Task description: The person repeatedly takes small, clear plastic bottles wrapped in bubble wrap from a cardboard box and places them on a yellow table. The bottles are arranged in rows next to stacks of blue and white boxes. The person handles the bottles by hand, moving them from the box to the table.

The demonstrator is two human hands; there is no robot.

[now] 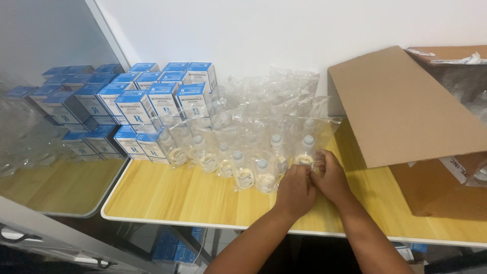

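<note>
My left hand (296,189) and my right hand (331,176) meet at the near end of a row of small clear bottles in plastic wrappers. Both hands pinch the wrapper of one bagged bottle (305,152) with a blue-grey cap, standing on the yellow wooden table (193,198). Several more bagged bottles (243,170) stand in a line to the left. Behind them lies a heap of clear plastic bags (269,101).
Stacked blue-and-white cartons (147,101) fill the back left against a glass panel. An open cardboard box (406,106) sits at the right, its flap hanging over the table. More blue cartons (170,246) lie under the table.
</note>
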